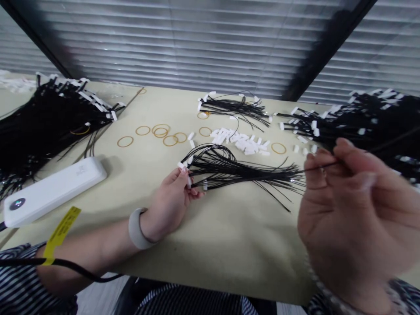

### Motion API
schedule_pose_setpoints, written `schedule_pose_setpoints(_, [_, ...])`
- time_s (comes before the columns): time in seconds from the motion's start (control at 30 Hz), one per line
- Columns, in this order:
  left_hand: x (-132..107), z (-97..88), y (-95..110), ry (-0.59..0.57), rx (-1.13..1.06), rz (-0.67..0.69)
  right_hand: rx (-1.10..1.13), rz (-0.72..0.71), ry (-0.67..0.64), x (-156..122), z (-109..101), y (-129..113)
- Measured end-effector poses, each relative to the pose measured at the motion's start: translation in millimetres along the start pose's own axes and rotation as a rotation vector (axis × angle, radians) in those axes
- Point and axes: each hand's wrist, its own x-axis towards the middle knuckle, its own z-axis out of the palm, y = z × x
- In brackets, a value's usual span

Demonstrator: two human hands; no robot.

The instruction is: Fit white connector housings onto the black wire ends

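My left hand (pixel 173 199) rests on the table and is closed on the white-tipped ends of a bundle of thin black wires (pixel 229 168), which fans out to the right. Raised close to the camera, my right hand (pixel 351 214) pinches a single black wire (pixel 320 165) between thumb and fingers; this wire runs back toward the bundle's loose ends. A heap of small white connectors (pixel 241 141) lies just beyond the bundle.
Large piles of black wires lie at the left (pixel 42 120) and right (pixel 370 120), and a smaller bunch (pixel 234 106) at the back. Several rubber bands (pixel 160 131) are scattered mid-table. A white power bank (pixel 52 188) sits at the left, with a yellow-tagged cable (pixel 62 227).
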Motion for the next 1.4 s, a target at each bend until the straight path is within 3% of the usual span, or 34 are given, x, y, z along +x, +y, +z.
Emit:
schedule_pose_setpoints(0.07, [0.9,-3.3,-5.3,-0.055,0.059,0.030,0.154,0.152,0.147,3.1,1.6,-1.9])
schedule_pose_setpoints(0.1, [1.0,-5.1,-8.2,-0.091,0.095,0.051,0.210,0.219,0.147,4.4,2.6,-2.0])
schedule_pose_setpoints(0.17, [-0.2,-8.1,-13.1,-0.167,0.182,0.095,0.179,0.243,-0.065,5.8,5.0,-1.4])
schedule_pose_setpoints(0.23, [-3.7,-9.8,-15.6,-0.244,0.286,0.137,0.029,0.160,-0.295,4.9,7.9,0.0])
schedule_pose_setpoints(0.33, [-11.5,-9.7,-14.2,-0.326,0.432,0.209,-0.164,-0.028,-0.427,1.0,12.7,2.4])
schedule_pose_setpoints(0.67, [-25.4,-5.2,-4.8,-0.472,0.614,0.368,-0.218,-0.080,-0.488,-4.8,19.0,4.5])
schedule_pose_setpoints(1.2, [-30.3,-8.7,-4.0,-0.519,0.826,0.481,-0.263,-0.062,-0.630,-7.7,23.6,3.0])
schedule_pose_setpoints(1.33, [-31.7,-10.2,-4.8,-0.524,0.845,0.500,-0.263,-0.060,-0.638,-10.3,22.7,2.2])
schedule_pose_setpoints(1.4, [-31.2,-10.5,-5.2,-0.531,0.846,0.500,-0.223,-0.116,-0.576,-7.6,17.6,1.7])
